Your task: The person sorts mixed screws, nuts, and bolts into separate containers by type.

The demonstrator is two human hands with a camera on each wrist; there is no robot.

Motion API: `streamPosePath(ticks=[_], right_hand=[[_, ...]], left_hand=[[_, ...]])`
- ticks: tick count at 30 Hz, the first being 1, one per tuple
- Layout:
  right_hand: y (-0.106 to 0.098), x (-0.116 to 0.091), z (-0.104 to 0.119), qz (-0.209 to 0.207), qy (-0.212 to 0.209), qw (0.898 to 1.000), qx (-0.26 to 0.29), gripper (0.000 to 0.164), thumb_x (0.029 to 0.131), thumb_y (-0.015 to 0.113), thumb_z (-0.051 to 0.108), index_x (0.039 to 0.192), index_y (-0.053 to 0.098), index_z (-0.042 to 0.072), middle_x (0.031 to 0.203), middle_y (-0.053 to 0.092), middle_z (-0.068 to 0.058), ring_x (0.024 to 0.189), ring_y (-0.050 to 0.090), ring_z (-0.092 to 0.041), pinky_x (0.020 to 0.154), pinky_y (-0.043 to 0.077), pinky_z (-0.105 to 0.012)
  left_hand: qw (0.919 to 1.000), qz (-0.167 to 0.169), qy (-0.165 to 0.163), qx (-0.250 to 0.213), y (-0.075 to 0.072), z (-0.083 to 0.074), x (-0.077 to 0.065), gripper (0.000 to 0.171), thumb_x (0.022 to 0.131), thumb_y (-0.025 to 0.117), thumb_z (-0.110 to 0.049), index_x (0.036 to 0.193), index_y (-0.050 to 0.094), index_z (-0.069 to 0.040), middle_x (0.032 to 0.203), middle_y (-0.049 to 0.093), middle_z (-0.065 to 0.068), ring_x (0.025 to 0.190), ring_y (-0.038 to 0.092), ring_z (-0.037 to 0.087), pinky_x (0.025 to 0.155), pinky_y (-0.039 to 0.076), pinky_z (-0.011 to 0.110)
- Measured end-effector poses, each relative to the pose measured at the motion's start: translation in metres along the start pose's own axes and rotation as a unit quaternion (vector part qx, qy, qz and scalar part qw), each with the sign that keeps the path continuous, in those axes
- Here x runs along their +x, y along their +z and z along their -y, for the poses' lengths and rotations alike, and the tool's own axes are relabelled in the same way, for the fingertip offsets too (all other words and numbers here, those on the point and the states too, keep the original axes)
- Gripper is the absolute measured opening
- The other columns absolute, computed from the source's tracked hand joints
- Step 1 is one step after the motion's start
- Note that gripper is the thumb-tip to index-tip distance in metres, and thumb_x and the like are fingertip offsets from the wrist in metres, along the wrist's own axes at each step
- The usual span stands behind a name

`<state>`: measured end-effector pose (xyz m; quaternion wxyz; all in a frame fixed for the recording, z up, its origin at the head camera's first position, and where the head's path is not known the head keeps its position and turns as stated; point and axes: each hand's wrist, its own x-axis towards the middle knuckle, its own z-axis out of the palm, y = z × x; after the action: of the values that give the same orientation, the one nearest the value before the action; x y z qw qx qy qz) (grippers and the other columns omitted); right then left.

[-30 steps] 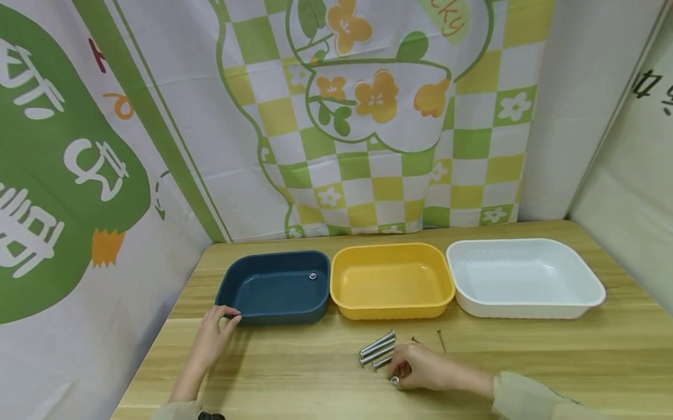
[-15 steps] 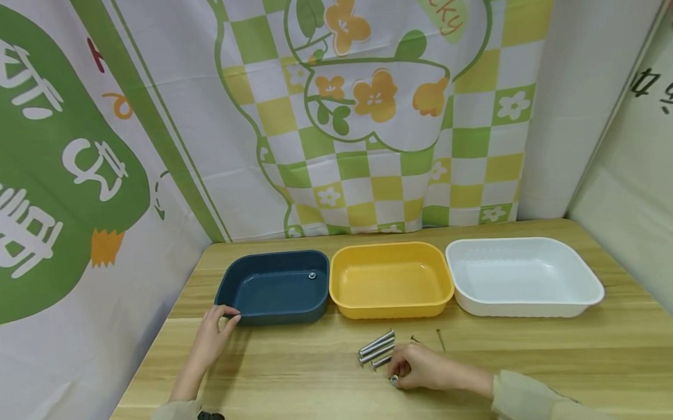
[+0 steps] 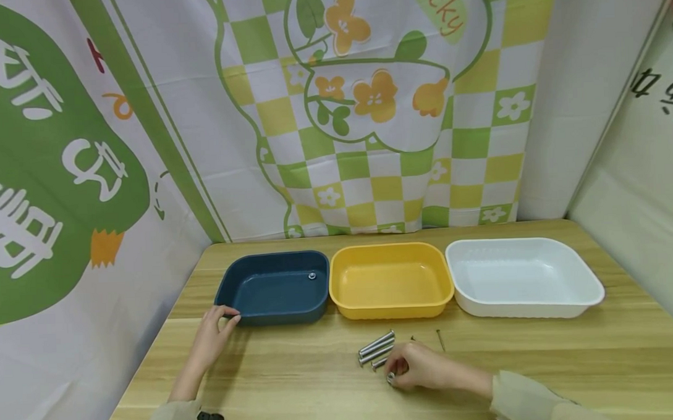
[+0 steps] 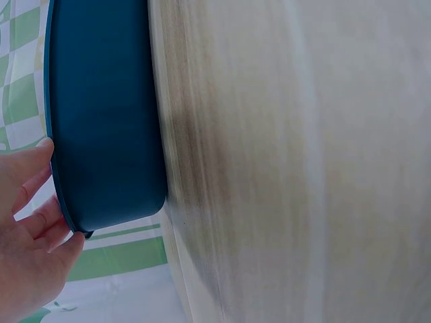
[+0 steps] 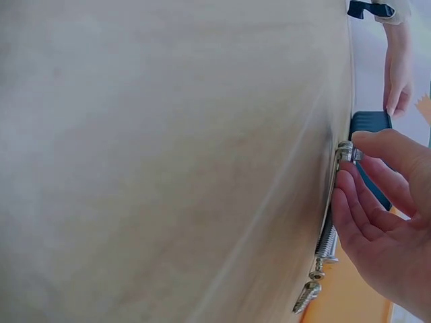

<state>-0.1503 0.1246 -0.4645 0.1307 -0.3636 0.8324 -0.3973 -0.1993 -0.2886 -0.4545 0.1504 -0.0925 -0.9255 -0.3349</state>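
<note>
My left hand (image 3: 212,338) holds the near left corner of the dark blue bin (image 3: 284,317) by its rim, fingers over the edge. The left wrist view shows the fingertips at the rim of that bin (image 4: 104,114). Inside the bin lies a small silver nut (image 3: 312,276). Low over the table, my right hand (image 3: 422,367) pinches a silver nut (image 3: 390,377) between thumb and fingers. In the right wrist view, the metal nut (image 5: 346,152) appears at the fingertips, perhaps more than one piece. Just beyond lie several silver bolts (image 3: 377,344), partly hidden by the hand.
A yellow bin (image 3: 392,311) and a white bin (image 3: 529,311) stand in a row right of the blue one. Two thin screws, one a longer screw (image 3: 441,340), lie on the wooden table (image 3: 298,384). Patterned cloth (image 3: 379,171) hangs behind.
My right hand has shifted slightly left with the pinched nut, which has turned a little. The left hand and the bins have stayed put.
</note>
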Motion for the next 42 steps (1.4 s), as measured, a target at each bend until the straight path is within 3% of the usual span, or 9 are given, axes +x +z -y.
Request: streamPosePath(ticks=[13, 22, 35, 42], right_hand=[[-0.004, 0.01, 0.006, -0.016, -0.023, 1.0, -0.003, 0.01, 0.073, 0.066, 0.0, 0.082, 0.065, 0.003, 0.076, 0.059, 0.002, 0.066, 0.051, 0.001, 0.059, 0.046, -0.017], [-0.008, 0.02, 0.01, -0.03, -0.04, 0.999, 0.005, 0.011, 0.074, 0.067, 0.001, 0.084, 0.064, 0.003, 0.082, 0.063, -0.002, 0.07, 0.054, -0.001, 0.062, 0.047, -0.018], [-0.015, 0.036, 0.019, -0.039, -0.027, 0.999, 0.014, 0.011, 0.075, 0.063, -0.001, 0.086, 0.064, 0.002, 0.081, 0.061, -0.003, 0.073, 0.055, -0.008, 0.065, 0.046, -0.021], [-0.019, 0.048, 0.024, -0.05, -0.054, 0.997, 0.003, 0.011, 0.075, 0.063, -0.001, 0.086, 0.064, 0.001, 0.081, 0.063, -0.003, 0.073, 0.057, -0.009, 0.066, 0.049, -0.025]], left_hand=[[1.0, -0.001, 0.0, 0.0, 0.0, 0.0, -0.001, 0.012, 0.084, 0.058, -0.006, 0.093, 0.06, 0.001, 0.096, 0.053, 0.016, 0.1, 0.044, 0.036, 0.085, 0.035, 0.051], [0.9996, -0.021, 0.018, 0.005, 0.002, 0.0, -0.001, 0.009, 0.082, 0.059, -0.004, 0.09, 0.06, 0.0, 0.092, 0.054, 0.016, 0.097, 0.046, 0.036, 0.081, 0.036, 0.051], [1.0, 0.002, 0.003, 0.0, 0.0, 0.001, 0.0, 0.011, 0.084, 0.058, -0.006, 0.093, 0.06, 0.0, 0.095, 0.053, 0.016, 0.099, 0.044, 0.035, 0.084, 0.036, 0.05], [1.0, -0.005, 0.007, 0.0, 0.001, 0.002, 0.0, 0.01, 0.083, 0.059, -0.006, 0.092, 0.06, 0.0, 0.095, 0.053, 0.016, 0.098, 0.045, 0.035, 0.083, 0.036, 0.05]])
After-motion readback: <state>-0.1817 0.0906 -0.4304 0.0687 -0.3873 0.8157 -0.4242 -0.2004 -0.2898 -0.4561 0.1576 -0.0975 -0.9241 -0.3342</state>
